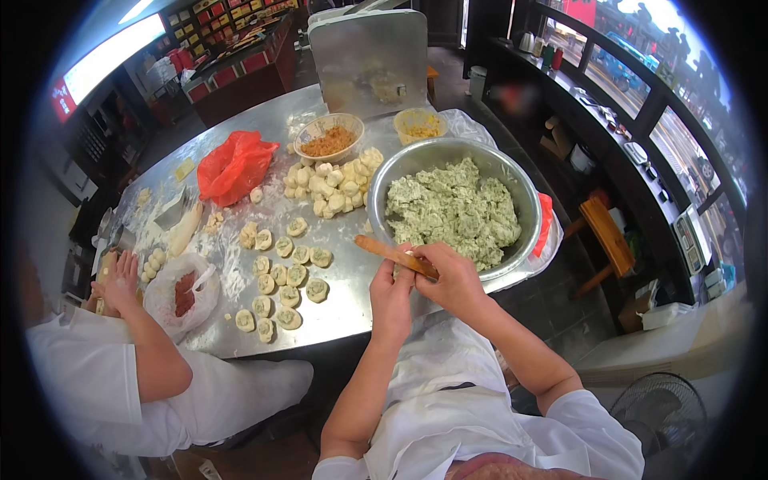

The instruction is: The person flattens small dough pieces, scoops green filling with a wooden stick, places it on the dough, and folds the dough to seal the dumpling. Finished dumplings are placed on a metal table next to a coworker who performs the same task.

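Note:
My right hand [450, 273] grips a flat wooden filling stick [384, 249], its tip pointing left. My left hand [390, 294] meets it fingertip to fingertip, closed around a small pale piece of dough [410, 252] that the fingers and stick mostly hide. Both hands are at the near rim of a large steel bowl [384, 180] heaped with chopped green filling [456, 210]. Left of my hands, several round dough pieces topped with green filling [296, 275] lie on the steel table [336, 312]. Farther back is a pile of plain dough pieces [336, 186].
A patterned bowl of orange-brown filling [329, 141], a yellow tub [420, 126] and a red plastic bag [234, 168] stand farther back. At left, a co-worker's hands [117, 282] work beside a bag of dark red filling [183, 297]. A wooden stool [606, 237] is at right.

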A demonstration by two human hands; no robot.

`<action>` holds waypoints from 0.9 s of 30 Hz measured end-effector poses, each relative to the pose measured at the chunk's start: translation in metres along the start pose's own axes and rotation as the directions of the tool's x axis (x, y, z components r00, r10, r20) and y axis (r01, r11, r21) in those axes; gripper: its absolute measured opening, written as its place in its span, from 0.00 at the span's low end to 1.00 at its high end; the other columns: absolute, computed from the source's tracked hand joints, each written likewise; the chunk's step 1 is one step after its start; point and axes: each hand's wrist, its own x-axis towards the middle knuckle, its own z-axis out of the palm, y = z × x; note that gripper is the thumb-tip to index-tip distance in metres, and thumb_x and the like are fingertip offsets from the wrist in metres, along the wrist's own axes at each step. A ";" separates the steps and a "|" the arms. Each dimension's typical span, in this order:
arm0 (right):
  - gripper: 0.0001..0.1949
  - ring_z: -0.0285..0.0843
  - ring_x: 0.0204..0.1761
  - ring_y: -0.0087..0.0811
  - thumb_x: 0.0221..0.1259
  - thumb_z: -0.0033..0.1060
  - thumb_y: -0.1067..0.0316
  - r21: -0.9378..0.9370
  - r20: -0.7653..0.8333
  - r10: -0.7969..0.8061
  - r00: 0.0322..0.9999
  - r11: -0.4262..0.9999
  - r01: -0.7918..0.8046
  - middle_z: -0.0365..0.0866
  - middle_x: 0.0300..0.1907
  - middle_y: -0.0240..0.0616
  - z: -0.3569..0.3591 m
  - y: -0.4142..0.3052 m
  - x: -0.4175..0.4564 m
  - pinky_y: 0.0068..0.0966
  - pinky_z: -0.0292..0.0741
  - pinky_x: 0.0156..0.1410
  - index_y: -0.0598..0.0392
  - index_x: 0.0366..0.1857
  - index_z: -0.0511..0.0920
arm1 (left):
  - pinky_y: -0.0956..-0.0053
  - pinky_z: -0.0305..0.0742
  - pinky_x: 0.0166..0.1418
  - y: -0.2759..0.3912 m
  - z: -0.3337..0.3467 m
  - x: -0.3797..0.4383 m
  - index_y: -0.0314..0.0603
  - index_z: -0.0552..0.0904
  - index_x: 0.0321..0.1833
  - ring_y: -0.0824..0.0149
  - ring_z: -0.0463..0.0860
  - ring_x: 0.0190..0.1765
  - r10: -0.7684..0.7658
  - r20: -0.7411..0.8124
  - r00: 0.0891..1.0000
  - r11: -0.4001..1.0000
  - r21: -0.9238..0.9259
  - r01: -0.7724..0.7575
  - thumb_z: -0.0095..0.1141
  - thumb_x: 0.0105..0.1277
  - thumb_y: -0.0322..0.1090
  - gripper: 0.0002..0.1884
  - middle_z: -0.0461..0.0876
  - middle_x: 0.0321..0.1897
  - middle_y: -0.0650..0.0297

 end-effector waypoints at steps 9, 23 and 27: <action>0.14 0.79 0.29 0.27 0.53 0.69 0.79 0.174 -0.143 0.071 0.987 0.984 -0.045 0.82 0.35 0.36 -0.011 0.009 -0.002 0.25 0.74 0.34 0.58 0.45 0.85 | 0.71 0.78 0.65 0.003 -0.008 -0.001 0.32 0.79 0.64 0.64 0.83 0.56 -0.067 -0.011 0.998 0.992 -0.111 0.065 0.52 0.80 0.29 0.14 0.83 0.54 0.57; 0.12 0.81 0.42 0.21 0.70 0.66 0.70 0.193 0.038 0.353 0.935 0.915 -0.354 0.83 0.35 0.32 -0.033 0.039 0.002 0.20 0.80 0.48 0.60 0.54 0.86 | 0.55 0.67 0.81 -0.004 -0.064 -0.014 0.30 0.65 0.75 0.48 0.71 0.75 0.043 0.214 0.976 0.772 -0.628 0.103 0.53 0.81 0.37 0.27 0.72 0.72 0.47; 0.12 0.81 0.41 0.21 0.67 0.69 0.73 0.392 0.114 0.267 0.957 0.873 -0.290 0.83 0.38 0.32 0.012 0.008 -0.015 0.22 0.79 0.46 0.60 0.52 0.85 | 0.58 0.70 0.78 -0.009 -0.068 -0.015 0.31 0.67 0.75 0.52 0.73 0.73 0.039 0.161 0.986 0.819 -0.571 0.061 0.57 0.79 0.38 0.28 0.74 0.70 0.51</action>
